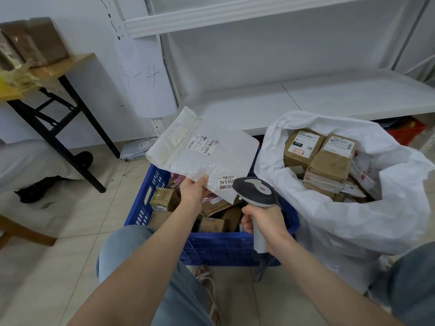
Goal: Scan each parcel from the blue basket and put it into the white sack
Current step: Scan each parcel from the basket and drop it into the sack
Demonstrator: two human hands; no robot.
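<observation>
- White sack (pixel 353 220): stands touching the blue basket's right side. The mouth is open, brown boxes are piled inside, and free room shows at the near side. Its slumped rim could catch an incoming parcel.
- Blue basket (pixel 219 245): on the floor between the knees, with many cardboard parcels inside.
- White padded mailer (pixel 204 151): held above the basket, labels up. Left hand (pixel 191 195) pinches only its lower edge. The mailer looks floppy; sag would likely tilt the barcode off the beam, or it may slip free.
- Barcode scanner (pixel 256 191): right hand (pixel 266 222) is wrapped round the grip. The head overlaps the mailer's near label, so a misread is possible.
- Route from mailer to sack looks unobstructed.
</observation>
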